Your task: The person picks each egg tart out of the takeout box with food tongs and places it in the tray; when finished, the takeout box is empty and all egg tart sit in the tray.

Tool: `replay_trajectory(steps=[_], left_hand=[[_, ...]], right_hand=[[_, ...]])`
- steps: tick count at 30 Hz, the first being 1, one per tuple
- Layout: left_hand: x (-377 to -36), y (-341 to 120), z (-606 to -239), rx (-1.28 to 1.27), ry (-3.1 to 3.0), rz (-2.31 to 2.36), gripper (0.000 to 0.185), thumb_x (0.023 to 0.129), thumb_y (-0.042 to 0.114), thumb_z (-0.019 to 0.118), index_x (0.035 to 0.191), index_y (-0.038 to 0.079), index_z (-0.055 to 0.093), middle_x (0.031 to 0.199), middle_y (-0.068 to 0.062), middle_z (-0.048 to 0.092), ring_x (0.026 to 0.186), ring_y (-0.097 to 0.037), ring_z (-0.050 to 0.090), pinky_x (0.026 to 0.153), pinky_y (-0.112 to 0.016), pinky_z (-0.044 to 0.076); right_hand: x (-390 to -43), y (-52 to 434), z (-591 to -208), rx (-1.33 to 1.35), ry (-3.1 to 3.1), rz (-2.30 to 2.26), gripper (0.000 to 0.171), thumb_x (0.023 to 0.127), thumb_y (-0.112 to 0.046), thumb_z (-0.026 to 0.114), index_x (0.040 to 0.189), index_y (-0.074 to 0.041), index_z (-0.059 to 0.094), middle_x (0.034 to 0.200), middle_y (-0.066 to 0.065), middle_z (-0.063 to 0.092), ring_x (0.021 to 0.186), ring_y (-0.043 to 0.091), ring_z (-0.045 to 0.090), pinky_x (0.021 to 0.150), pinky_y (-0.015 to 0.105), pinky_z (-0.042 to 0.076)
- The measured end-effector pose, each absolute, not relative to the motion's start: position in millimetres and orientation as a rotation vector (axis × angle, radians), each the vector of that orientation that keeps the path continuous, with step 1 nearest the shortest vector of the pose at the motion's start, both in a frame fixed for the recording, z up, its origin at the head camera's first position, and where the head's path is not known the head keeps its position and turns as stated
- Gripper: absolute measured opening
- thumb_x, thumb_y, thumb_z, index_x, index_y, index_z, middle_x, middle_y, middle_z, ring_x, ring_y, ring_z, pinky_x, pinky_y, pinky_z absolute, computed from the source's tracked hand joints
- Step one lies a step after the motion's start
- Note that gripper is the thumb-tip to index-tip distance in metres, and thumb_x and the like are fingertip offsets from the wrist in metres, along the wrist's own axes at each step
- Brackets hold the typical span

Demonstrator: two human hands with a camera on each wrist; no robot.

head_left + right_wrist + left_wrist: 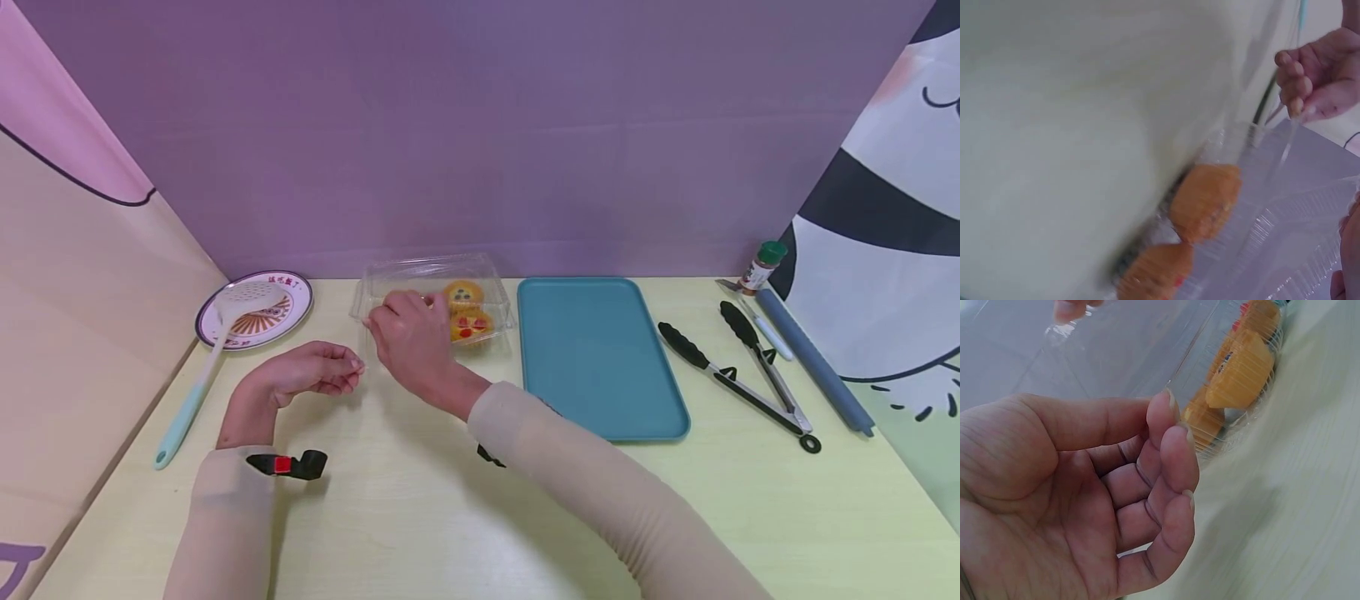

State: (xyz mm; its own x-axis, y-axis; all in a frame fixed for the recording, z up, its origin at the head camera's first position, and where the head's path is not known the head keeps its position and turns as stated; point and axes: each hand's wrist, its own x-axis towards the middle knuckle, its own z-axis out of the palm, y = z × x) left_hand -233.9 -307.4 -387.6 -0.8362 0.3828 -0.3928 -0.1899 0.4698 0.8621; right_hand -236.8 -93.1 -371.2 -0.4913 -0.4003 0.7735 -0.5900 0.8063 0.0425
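Observation:
A clear plastic clamshell box [435, 275] stands at the back of the yellow table with several yellow cupcakes [465, 312] inside. My left hand [352, 364] lies on the table at the box's front left corner and pinches its clear rim between thumb and forefinger [1163, 412]. My right hand [397, 312] reaches over the box's left part, fingers curled on the clear lid [1297, 212]. In the right wrist view the cupcakes [1204, 200] show through the plastic, with the left hand's fingers [1300, 78] on the rim above them.
A teal tray [600, 358] lies right of the box, then black tongs [742, 375], a white pen [768, 333], a grey-blue roll [813, 358] and a small spice bottle [761, 267]. At the left are a patterned plate [281, 312] and a slotted spoon [202, 375].

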Motion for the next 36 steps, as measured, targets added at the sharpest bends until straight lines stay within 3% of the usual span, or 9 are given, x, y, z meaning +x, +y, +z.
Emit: replay_trajectory(steps=[15,36], left_hand=[[-231.8,-308.5,-385.9,0.148,2.169,1.352,0.027,0.104,0.017,0.05,0.112,-0.007,0.058,0.087,0.002,0.065,0.082,-0.011,0.063,0.083,-0.029,0.056],[-231.8,-311.4,-383.3,0.155,2.188,1.343,0.025,0.104,0.016,0.05,0.109,-0.007,0.059,0.087,0.001,0.067,0.082,-0.01,0.065,0.083,-0.029,0.056]], right_hand=[[-249.6,-89.6,-339.2,0.723,-2.21,0.271,0.021,0.101,-0.035,0.058,0.091,-0.023,0.072,0.095,-0.009,0.07,0.093,0.01,0.066,0.089,0.037,0.043],[-256.0,-91.9,-323.5,0.784,-2.247,0.207,0.023,0.102,-0.031,0.054,0.092,-0.023,0.073,0.096,-0.008,0.07,0.093,0.011,0.065,0.087,0.036,0.041]])
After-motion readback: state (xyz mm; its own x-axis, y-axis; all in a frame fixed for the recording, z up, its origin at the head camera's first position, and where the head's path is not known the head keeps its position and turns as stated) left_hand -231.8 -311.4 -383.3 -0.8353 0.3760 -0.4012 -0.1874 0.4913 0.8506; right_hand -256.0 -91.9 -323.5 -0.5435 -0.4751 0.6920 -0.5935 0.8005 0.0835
